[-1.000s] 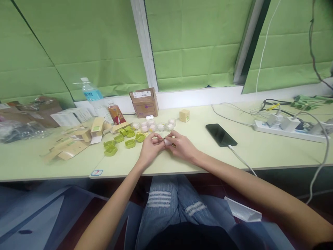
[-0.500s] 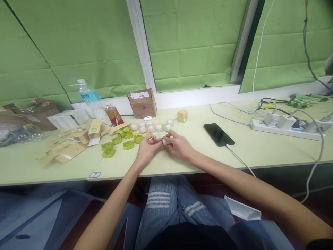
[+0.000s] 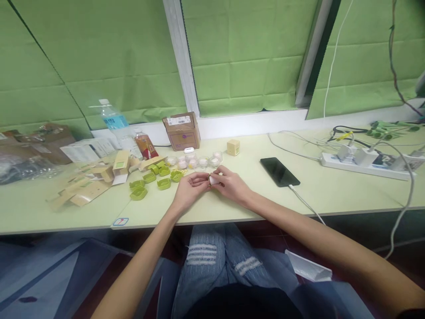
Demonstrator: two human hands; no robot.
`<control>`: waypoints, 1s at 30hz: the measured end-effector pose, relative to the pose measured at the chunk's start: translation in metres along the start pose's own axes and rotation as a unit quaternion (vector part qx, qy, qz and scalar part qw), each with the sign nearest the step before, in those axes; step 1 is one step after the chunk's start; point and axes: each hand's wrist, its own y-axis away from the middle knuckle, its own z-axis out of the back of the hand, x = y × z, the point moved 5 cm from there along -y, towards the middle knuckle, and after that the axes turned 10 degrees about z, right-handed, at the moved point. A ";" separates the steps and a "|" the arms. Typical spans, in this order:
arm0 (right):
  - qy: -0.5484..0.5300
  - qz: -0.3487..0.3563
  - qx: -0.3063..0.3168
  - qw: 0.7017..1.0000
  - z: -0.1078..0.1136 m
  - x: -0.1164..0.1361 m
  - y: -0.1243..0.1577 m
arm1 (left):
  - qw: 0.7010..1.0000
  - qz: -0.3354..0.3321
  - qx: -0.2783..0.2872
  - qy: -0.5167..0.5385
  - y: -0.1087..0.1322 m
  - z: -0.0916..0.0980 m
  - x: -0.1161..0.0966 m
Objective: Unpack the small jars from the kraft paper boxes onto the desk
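A small white rounded object with a dark edge is held between my two hands, just above the table's front half. The fingers of my right hand are closed round its right side. From the other side, the bent fingertips of my left hand press against its left edge. My fingers hide part of it, so its exact kind cannot be made out. Just beyond my hands stands a cluster of small round clear containers with pale contents. Several green moulded plastic pieces lie to the left of my left hand.
Opened cardboard packaging is heaped at the left, near a blue-labelled bottle and a red-labelled bottle. Behind stand a brown box, a white earbud case and a small cube box. Rightward are a phone and a power strip.
The white object has shifted slightly right and shows more between my fingers. My left fingers have drawn closer together against it, and my right hand has moved a little to the right.
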 end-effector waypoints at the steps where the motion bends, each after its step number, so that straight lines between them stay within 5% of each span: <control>1: 0.003 0.006 0.001 1.000 -0.001 0.001 0.000 | 1.000 -0.003 -0.003 -0.004 0.000 0.000 0.000; 9: 0.015 0.032 0.016 0.999 -0.005 0.007 -0.002 | 0.998 -0.030 -0.041 -0.032 -0.003 0.003 -0.002; 30: 0.016 0.030 -0.011 0.999 0.001 0.001 0.000 | 0.999 -0.033 -0.023 -0.033 0.002 0.003 -0.008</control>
